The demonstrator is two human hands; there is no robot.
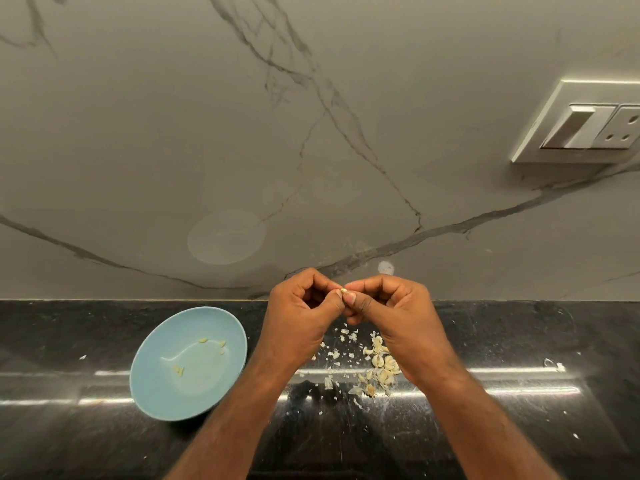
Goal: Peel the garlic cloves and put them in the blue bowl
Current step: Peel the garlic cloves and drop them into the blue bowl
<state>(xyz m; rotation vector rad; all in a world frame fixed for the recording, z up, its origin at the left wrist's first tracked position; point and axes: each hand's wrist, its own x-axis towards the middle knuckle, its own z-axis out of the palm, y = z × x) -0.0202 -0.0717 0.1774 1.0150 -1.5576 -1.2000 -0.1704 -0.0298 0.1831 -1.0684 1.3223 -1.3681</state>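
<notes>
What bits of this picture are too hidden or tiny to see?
1. The garlic clove: head view, only its tip shows; the left hand and right hand cover the rest, so whether it is peeled is unclear.
2. The garlic pile: head view, partly behind the right hand; pieces too small to count.
3. The wall socket: head view, cut off by the right edge.

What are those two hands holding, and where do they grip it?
A small garlic clove, pinched between thumb and fingertips of the left hand and the right hand; only its pale tip shows.
</notes>
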